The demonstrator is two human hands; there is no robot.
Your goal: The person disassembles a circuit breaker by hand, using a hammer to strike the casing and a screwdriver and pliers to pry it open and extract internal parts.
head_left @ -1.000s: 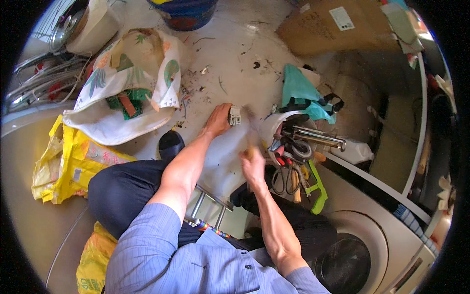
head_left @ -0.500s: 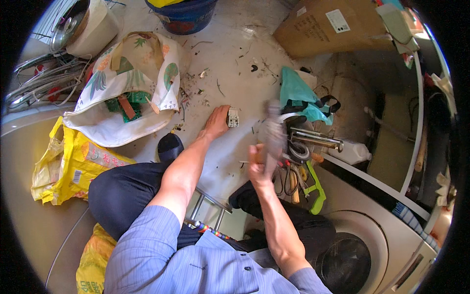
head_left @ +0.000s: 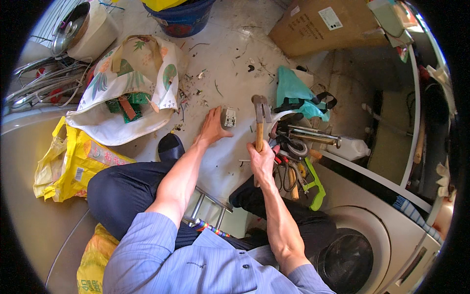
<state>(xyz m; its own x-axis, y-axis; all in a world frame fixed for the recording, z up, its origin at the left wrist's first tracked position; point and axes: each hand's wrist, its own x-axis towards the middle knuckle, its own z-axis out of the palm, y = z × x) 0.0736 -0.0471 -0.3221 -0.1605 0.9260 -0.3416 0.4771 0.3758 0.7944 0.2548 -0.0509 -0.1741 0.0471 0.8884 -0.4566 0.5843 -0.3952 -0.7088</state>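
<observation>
A claw hammer (head_left: 259,131) with a wooden handle and a dull metal head is gripped in my right hand (head_left: 263,160), its head pointing away from me above the floor. Just left of it, a small pale boxy part (head_left: 230,117), which looks like a circuit breaker, rests on the floor. My left hand (head_left: 213,129) is beside that part with thumb and fingers spread, holding nothing.
Scraps lie scattered over the floor (head_left: 205,83). At left are a patterned cloth bag (head_left: 100,120) holding green circuit boards and a yellow bag (head_left: 68,169). Tools including scissors (head_left: 297,148), a teal bag (head_left: 293,90) and a cardboard box (head_left: 313,29) occupy the right. A blue bucket (head_left: 183,22) stands far off.
My left hand has released the pale part and opened beside it. The hammer, blurred by motion before, now shows sharply, its head a little further left.
</observation>
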